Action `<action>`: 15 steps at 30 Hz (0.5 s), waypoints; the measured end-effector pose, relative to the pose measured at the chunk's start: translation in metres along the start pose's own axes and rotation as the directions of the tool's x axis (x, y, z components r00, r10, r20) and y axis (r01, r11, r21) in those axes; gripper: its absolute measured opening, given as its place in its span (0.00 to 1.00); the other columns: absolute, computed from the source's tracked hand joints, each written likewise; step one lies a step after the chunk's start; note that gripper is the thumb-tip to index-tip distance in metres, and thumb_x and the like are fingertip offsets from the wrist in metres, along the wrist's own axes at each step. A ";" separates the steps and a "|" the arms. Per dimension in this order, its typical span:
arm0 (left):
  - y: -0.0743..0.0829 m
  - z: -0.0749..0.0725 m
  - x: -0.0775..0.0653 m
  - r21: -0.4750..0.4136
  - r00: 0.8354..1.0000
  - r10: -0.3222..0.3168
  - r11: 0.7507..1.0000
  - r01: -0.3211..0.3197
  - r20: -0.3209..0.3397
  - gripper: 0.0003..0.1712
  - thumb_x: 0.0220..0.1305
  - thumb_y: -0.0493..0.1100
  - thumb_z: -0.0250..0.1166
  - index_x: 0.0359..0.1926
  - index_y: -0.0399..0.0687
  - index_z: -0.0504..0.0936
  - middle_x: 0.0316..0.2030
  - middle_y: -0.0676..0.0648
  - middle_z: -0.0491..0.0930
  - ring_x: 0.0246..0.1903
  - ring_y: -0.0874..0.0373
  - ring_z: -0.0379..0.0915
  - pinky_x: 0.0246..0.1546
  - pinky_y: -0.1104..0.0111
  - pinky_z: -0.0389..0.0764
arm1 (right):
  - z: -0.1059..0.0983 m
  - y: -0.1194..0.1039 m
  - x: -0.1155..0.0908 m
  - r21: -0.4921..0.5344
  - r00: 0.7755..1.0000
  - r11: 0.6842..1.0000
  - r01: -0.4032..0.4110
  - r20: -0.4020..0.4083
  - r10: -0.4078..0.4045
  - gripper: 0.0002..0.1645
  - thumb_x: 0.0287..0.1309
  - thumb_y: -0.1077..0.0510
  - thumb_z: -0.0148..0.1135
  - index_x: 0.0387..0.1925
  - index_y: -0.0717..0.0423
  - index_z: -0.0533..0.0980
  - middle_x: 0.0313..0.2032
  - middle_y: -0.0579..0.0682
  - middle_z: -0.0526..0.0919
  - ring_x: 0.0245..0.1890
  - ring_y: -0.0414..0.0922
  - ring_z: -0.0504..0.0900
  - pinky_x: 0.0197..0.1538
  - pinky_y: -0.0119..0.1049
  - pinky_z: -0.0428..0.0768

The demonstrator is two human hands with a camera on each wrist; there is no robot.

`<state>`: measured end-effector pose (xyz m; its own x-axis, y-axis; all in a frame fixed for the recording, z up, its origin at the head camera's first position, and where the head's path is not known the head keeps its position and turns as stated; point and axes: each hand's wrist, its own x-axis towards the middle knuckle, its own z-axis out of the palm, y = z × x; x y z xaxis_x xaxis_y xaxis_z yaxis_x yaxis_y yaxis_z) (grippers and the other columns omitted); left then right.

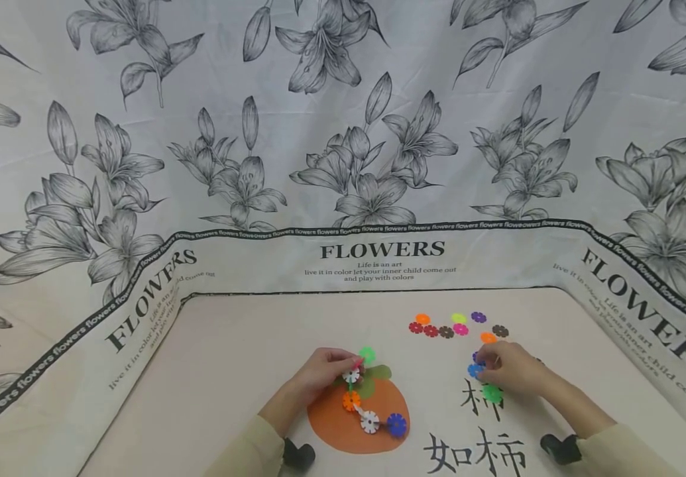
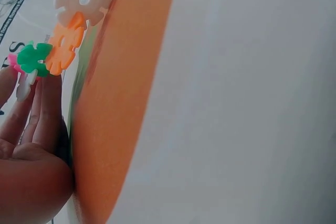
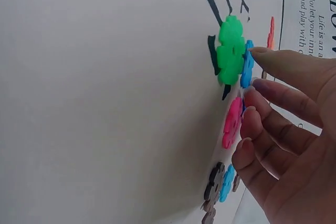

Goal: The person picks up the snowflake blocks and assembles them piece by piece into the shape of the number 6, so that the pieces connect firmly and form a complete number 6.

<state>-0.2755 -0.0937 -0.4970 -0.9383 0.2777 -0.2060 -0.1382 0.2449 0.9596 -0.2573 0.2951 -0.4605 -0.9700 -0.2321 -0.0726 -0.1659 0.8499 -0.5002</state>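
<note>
My left hand (image 1: 321, 372) pinches one end of a chain of joined plastic snowflake discs. The chain hangs over an orange persimmon picture (image 1: 333, 434). Pink, white, green (image 2: 34, 59) and orange discs (image 1: 351, 401) sit near the fingers; another white disc (image 1: 369, 422) and a dark blue disc (image 1: 396, 424) follow. A bright green disc (image 1: 366, 354) shows just beyond the fingertips. On the right, my right hand (image 1: 512, 368) pinches a light blue snowflake disc (image 3: 248, 65) between thumb and index finger, other fingers loosely curled. A green disc (image 3: 231, 51) lies right beside it.
Loose discs lie farther back: orange (image 1: 423, 318), red (image 1: 431, 330), yellow (image 1: 458, 318), purple (image 1: 478, 317) and brown (image 1: 500, 330) among them. A pink disc (image 3: 232, 123) is near the right fingers. Black written characters (image 1: 475, 452) mark the cloth. A flower-printed curtain (image 1: 378, 258) borders the back.
</note>
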 end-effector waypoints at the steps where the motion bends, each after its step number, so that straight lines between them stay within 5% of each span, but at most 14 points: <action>1: 0.000 0.000 0.000 -0.001 1.000 0.001 1.000 -0.001 0.000 0.16 0.68 0.51 0.70 0.45 0.43 0.90 0.38 0.49 0.87 0.43 0.57 0.77 0.56 0.61 0.79 | 0.000 0.001 0.001 0.001 1.000 1.000 0.003 0.007 -0.003 0.16 0.55 0.57 0.75 0.44 0.58 0.82 0.31 0.47 0.76 0.33 0.45 0.72 0.33 0.34 0.72; 10: -0.001 -0.002 0.007 0.006 1.000 0.003 1.000 -0.003 -0.001 0.16 0.68 0.51 0.70 0.46 0.44 0.89 0.38 0.49 0.86 0.43 0.56 0.77 0.54 0.62 0.79 | -0.001 0.002 0.008 0.036 1.000 0.999 -0.008 0.006 0.008 0.11 0.56 0.58 0.74 0.37 0.57 0.79 0.30 0.47 0.76 0.32 0.45 0.73 0.33 0.34 0.73; 15: 0.001 -0.002 0.010 0.007 1.000 -0.001 1.000 0.001 -0.004 0.16 0.68 0.51 0.70 0.45 0.44 0.89 0.38 0.49 0.85 0.44 0.56 0.76 0.54 0.62 0.79 | -0.002 0.000 0.011 0.057 0.999 0.997 0.049 0.003 -0.049 0.08 0.58 0.58 0.72 0.33 0.53 0.79 0.29 0.45 0.77 0.31 0.43 0.73 0.33 0.33 0.74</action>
<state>-0.2854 -0.0928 -0.4981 -0.9395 0.2736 -0.2062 -0.1369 0.2518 0.9581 -0.2684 0.2933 -0.4593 -0.9601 -0.2751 -0.0503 -0.2029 0.8089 -0.5518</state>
